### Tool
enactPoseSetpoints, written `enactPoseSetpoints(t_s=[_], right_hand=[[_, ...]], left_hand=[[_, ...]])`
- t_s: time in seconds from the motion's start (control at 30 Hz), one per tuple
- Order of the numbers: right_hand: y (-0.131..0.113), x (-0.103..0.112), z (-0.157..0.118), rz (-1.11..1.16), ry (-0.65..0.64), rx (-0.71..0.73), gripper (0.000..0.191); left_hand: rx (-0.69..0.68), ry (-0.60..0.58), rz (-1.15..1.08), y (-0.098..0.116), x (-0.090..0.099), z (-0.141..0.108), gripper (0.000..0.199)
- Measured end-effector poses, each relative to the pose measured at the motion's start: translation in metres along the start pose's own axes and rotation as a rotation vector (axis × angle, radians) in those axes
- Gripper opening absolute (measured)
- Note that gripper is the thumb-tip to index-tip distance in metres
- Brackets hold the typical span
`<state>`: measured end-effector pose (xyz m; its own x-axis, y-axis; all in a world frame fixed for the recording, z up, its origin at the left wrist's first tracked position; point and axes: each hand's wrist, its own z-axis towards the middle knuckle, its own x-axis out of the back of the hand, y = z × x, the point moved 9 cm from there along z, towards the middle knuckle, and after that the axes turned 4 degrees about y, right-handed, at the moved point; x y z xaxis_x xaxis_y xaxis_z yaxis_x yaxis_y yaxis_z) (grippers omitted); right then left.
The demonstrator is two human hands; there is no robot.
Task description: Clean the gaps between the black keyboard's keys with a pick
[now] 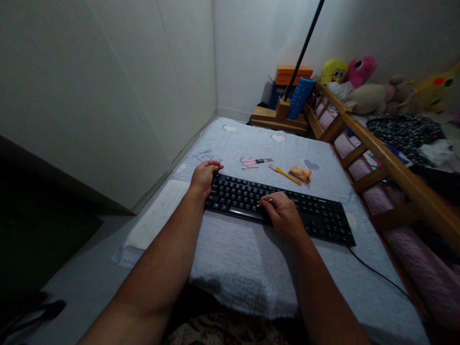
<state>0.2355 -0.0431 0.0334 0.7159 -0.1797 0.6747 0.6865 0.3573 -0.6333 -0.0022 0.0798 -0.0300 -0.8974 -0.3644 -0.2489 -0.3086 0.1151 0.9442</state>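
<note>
A: What is the right hand (278,211) gripping?
B: A thin white-tipped stick (259,205), pinched narrowly between thumb and fingers, over the lower middle keys.
A: And the left hand (205,176)?
B: It rests at the left end of the long black plastic keyboard (237,191), fingers curled in; I can't tell if they hold anything.
A: So the keyboard lies right beneath the grip?
B: Yes, reaching out to both sides of it, on a pale blue quilted cloth with heart patterns (233,239). Its black cable (381,274) leaves from the far right end.
A: What sits beyond the grip?
B: Past the keyboard, a small black-and-metal tool (264,160) with a slim pale stick (250,167) near it, then, further right, a yellow-handled brush (286,175) and a crumpled orange cloth (300,174).
A: Further out?
B: A wooden rail (381,153) on the right, and a blue textured roller (301,98) ahead.
</note>
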Motion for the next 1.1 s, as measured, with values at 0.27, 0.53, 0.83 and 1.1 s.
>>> enactPoseSetpoints(t_s=[0.27,0.53,0.83,1.1], right_hand=[[0.0001,0.0037,0.0001,-0.006,0.013,-0.006,0.018],[0.0002,0.0039,0.0003,-0.002,0.018,-0.001,0.018],[0.001,-0.0004,-0.001,0.01,0.02,-0.015,0.018],[-0.0031,-0.0028,-0.0002,0.031,0.023,-0.005,0.018]], left_hand=[[0.002,0.006,-0.009,0.0006,0.0004,-0.0004,0.013],[-0.013,0.003,0.003,0.0004,0.0004,0.0016,0.013],[-0.01,0.007,0.005,0.0002,0.0002,0.001,0.013],[-0.015,0.002,0.005,0.0015,-0.0005,-0.0004,0.013]])
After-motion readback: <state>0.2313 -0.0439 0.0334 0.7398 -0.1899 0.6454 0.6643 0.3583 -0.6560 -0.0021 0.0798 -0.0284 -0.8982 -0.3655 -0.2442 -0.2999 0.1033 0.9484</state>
